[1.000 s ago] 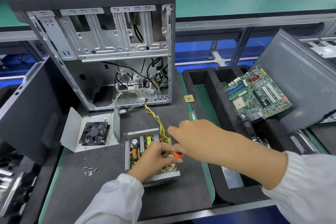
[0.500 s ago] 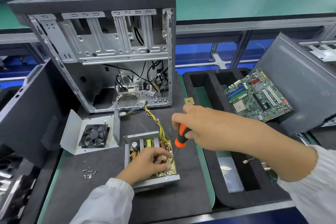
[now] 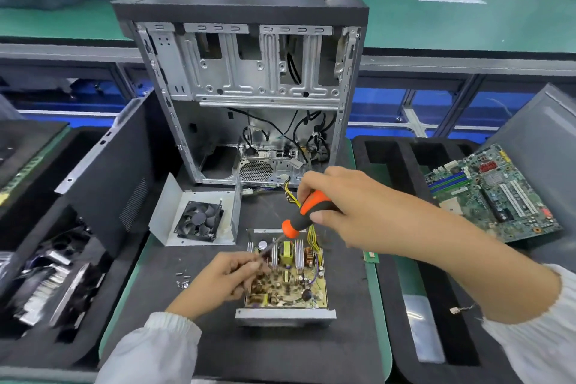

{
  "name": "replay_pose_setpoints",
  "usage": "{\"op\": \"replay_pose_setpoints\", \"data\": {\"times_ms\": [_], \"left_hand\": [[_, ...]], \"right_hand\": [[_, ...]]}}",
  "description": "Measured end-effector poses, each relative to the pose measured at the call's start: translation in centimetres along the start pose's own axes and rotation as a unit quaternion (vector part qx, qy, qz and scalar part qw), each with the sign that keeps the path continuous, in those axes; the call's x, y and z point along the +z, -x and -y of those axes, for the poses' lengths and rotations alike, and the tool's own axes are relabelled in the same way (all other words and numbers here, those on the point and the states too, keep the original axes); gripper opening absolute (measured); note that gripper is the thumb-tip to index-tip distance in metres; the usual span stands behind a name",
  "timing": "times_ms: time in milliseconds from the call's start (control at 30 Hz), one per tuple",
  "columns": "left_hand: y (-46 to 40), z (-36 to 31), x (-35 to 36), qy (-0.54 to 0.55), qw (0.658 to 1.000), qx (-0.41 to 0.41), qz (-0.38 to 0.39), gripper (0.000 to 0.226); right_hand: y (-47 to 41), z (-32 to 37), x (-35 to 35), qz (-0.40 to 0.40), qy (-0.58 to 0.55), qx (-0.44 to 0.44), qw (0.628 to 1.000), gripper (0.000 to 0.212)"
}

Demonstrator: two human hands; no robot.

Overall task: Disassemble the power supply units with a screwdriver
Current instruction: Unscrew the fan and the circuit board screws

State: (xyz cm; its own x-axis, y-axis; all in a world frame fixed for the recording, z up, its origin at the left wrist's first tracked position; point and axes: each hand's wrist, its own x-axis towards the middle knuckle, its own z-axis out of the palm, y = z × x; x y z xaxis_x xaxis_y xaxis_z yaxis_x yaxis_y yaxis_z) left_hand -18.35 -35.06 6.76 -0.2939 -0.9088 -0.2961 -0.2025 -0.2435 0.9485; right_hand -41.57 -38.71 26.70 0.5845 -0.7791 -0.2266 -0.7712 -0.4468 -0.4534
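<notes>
Power supply unit (image 3: 285, 284) open on the dark mat (image 3: 280, 349), circuit board bared, left hand (image 3: 227, 274) pinching at its near-left corner beside the blurred shaft tip. Right hand (image 3: 339, 206) wrapped round the orange-black screwdriver (image 3: 304, 215), slanting down-left. Beyond, fan cover (image 3: 196, 217), then gutted computer case (image 3: 246, 87).

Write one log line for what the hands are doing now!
right hand: grips screwdriver | left hand: pinches its tip | over power supply board

Both arms wear loose white sleeves with gathered, elasticated cuffs; the left sleeve (image 3: 156, 349) ends at the wrist, the right sleeve (image 3: 536, 337) further up the forearm. The left hand (image 3: 224, 274) and right hand (image 3: 339, 199) are bare, ungloved.
</notes>
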Motion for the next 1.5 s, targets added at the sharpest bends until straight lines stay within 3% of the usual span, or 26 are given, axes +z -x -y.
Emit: {"op": "replay_pose_setpoints", "data": {"times_ms": [133,267,500,800,1067,1233,1333,1433,1500], "left_hand": [[1.7,2.0,-1.8,0.065,0.995,-0.019,-0.077,0.029],[2.0,3.7,-1.5,0.058,0.987,-0.059,-0.14,0.03],[2.1,5.5,-0.1,0.036,0.99,-0.073,-0.119,0.026],[1.9,7.8,0.6,-0.035,0.988,0.014,-0.153,0.02],[1.8,8.7,0.9,-0.01,0.984,0.058,-0.168,0.009],[1.9,8.7,0.9,-0.015,0.982,0.065,-0.177,0.009],[2.0,8.5,0.8,-0.017,0.983,0.067,-0.171,0.017],[2.1,8.3,0.7,-0.023,0.983,0.066,-0.169,0.034],[2.1,8.4,0.7,-0.025,0.983,0.065,-0.168,0.041]], "right_hand": [[-1.6,1.4,1.1,0.009,0.015,-0.028,0.999,0.012],[-2.5,2.6,2.7,0.067,0.035,-0.037,0.996,0.012],[-3.4,3.4,5.3,0.103,0.096,-0.065,0.988,0.012],[-3.5,2.7,8.8,0.053,0.183,-0.087,0.978,0.013],[-2.3,3.1,10.2,0.041,0.232,-0.07,0.969,0.013],[-3.4,4.1,11.0,0.028,0.266,-0.063,0.962,0.034],[-4.2,5.3,10.6,-0.003,0.283,-0.069,0.957,0.031],[-4.6,5.8,9.7,-0.062,0.323,-0.059,0.943,0.052],[-4.8,5.3,9.8,-0.104,0.315,-0.055,0.942,0.055]]}}
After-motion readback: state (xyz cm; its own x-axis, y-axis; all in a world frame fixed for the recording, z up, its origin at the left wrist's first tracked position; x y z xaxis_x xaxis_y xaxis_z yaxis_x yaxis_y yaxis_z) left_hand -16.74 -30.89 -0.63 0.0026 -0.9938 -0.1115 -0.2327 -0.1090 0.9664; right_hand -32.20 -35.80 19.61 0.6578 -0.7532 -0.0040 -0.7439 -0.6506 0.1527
